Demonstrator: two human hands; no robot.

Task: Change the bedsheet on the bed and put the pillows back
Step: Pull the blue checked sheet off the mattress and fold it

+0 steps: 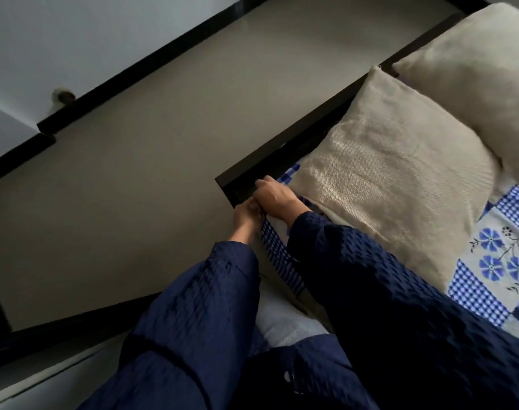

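A blue-and-white checked bedsheet with blue flowers covers the bed at right. Its checked edge hangs down the bed's near side. My left hand and my right hand meet at the bed's corner by the dark headboard, both with fingers curled on the sheet's corner. A beige pillow lies on the sheet just right of my hands. A second beige pillow leans behind it at the top right. My dark blue sleeves hide the lower sheet.
A beige floor spreads left of the bed. A black skirting board runs along the grey wall at the top left. White fabric shows between my sleeves at the bed's side.
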